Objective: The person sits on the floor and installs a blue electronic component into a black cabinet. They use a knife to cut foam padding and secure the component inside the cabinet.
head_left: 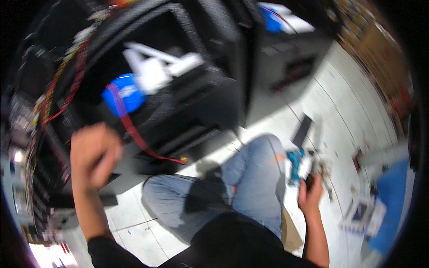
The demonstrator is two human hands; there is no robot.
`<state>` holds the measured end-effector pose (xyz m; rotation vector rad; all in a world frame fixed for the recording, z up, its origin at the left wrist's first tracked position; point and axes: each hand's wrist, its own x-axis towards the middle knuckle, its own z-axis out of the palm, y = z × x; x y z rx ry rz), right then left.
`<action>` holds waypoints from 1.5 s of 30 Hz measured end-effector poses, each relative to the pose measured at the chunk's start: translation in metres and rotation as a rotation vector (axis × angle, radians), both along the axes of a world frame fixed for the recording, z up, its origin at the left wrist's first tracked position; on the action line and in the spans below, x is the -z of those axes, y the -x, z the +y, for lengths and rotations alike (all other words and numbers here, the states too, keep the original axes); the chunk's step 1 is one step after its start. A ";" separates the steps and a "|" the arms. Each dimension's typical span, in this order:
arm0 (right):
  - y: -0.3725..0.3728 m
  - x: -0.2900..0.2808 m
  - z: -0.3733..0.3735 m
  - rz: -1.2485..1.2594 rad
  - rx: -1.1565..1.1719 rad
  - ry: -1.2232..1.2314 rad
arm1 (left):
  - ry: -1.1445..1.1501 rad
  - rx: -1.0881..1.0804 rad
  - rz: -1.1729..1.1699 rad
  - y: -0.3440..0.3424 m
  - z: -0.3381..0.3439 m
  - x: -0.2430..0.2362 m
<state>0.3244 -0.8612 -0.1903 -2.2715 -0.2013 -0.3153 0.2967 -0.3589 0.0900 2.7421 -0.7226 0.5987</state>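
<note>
My left hand [96, 154], blurred, is curled closed at the near left side of a black speaker-like cabinet [196, 105]. Whatever its fingers hold, if anything, is hidden. On the cabinet lie a round blue part [125, 94] and a white bracket-like piece [154, 73]. From the blue part a red and black cable [136, 136] hangs over the near face, ending in a small yellow plug [183, 160]. Low on the right, my right hand [311, 196] closes around a small black object [309, 180]. Just beyond it is a teal cordless power tool [293, 166] by the floor.
A second black cabinet [281, 67] stands at the far right, with another blue part [271, 20] on top. Yellow and red cables [80, 62] run along the left. A dark flat bar [302, 129], a cardboard box [375, 53] and a blue item [389, 205] lie right. My crossed legs [257, 178] are in front.
</note>
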 end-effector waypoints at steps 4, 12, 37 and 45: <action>-0.015 0.068 -0.041 0.251 0.116 0.149 | 0.311 -0.102 0.372 0.058 -0.050 0.130; -0.026 0.164 -0.086 0.415 0.467 0.177 | 0.733 -0.406 0.534 0.084 -0.106 0.280; -0.007 0.106 -0.042 0.354 0.353 0.472 | 0.605 -0.466 0.330 0.077 -0.095 0.228; -0.090 -0.066 0.151 -0.279 -0.272 -0.177 | 0.524 -0.506 0.276 0.137 -0.092 0.263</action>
